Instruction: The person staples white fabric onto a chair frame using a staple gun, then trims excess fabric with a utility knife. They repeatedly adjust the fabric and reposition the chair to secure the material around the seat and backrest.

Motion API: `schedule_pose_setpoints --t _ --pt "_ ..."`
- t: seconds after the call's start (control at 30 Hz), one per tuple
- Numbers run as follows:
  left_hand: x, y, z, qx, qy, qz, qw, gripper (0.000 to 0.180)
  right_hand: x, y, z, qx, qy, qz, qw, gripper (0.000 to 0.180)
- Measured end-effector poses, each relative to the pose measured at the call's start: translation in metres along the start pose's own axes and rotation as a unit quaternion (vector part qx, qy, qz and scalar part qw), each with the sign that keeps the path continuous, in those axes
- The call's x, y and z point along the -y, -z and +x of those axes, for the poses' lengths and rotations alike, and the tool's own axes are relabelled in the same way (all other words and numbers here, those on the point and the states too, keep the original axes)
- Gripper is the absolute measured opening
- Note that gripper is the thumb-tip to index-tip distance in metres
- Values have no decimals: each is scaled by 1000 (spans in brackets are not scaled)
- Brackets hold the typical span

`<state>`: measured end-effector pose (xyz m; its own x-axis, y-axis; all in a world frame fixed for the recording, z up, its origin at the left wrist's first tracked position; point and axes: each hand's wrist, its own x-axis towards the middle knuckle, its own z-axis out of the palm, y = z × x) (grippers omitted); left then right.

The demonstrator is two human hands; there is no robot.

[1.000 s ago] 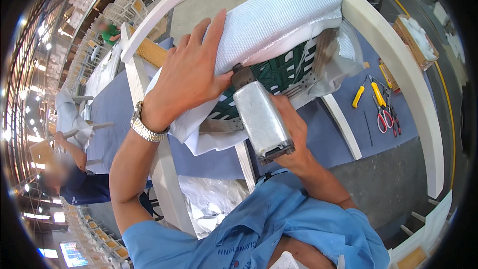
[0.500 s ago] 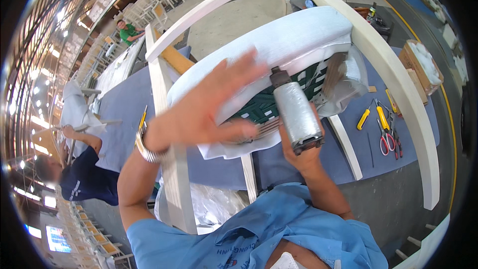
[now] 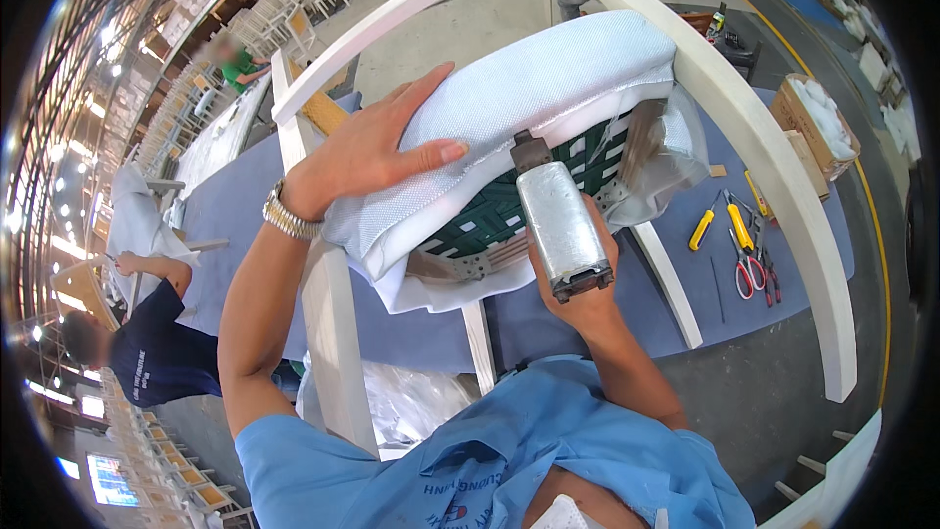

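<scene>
- We see the left hand (image 3: 367,152) laid flat on the white seat cushion (image 3: 529,103), fingers spread wide, pressing the fabric taut over the near edge.
- The right hand (image 3: 578,279) has its fingers wrapped around a silver staple gun (image 3: 558,225); the nose meets the cushion's underside, where the fabric folds over green webbing (image 3: 490,211).
- The cushion sits within an upturned white chair frame (image 3: 744,127), at the centre, which seemingly brings the underside up to working height.
- Yellow-handled screwdrivers (image 3: 720,220) and red-handled scissors (image 3: 754,269) lie on the blue surface (image 3: 685,284) at right, near to hand.
- At left, a person in a dark shirt (image 3: 157,348) works apart.
</scene>
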<state>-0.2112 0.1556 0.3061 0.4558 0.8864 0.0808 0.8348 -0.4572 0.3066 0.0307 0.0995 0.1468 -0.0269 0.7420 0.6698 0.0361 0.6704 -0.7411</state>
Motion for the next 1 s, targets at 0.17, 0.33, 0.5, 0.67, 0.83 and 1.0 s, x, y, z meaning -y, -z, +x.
schedule_pose_setpoints --t 0.17,0.33,0.5,0.67,0.83,1.0 --pt "-22 -14 -20 -71 -1 133 989 91 9 -6 -8 22 11 36 999 52" --pt "-30 -21 -23 -90 23 168 981 93 16 -20 -13 49 63 82 993 41" --pt "-35 -22 -22 -86 45 180 979 96 17 -28 -16 62 36 89 993 48" --pt "-30 -25 -25 -103 24 191 976 96 22 -29 -15 74 5 108 991 56" --pt "-38 -23 -22 -88 50 179 979 96 20 -29 -16 92 -3 111 990 60" --pt "-30 -25 -23 -95 27 190 977 103 28 -37 -19 92 -4 126 988 60"
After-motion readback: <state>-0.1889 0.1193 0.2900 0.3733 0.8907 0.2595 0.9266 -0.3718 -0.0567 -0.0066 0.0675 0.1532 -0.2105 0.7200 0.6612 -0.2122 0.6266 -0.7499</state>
